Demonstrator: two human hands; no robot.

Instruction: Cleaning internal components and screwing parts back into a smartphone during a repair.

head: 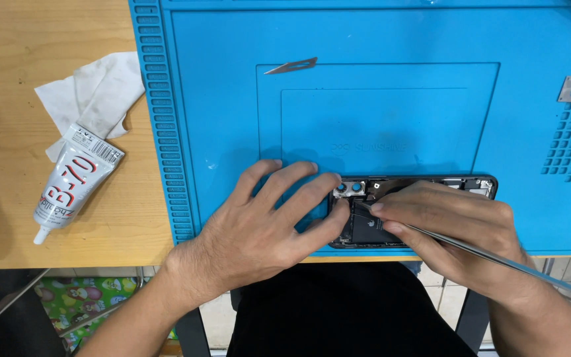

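The left hand (266,221) lies palm down, fingers spread forward and slightly curled, the thumb stretched toward the right. The right hand (460,228) comes in from the lower right, fingers bunched in a pinch with thumb and forefinger tips pressed together. Both forearms angle up from the bottom edge.

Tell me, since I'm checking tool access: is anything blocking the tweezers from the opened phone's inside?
Nothing visible does. The right hand holds the tweezers with the tip already inside the opened phone, near the camera module. The left hand rests beside it, steadying the phone's end.
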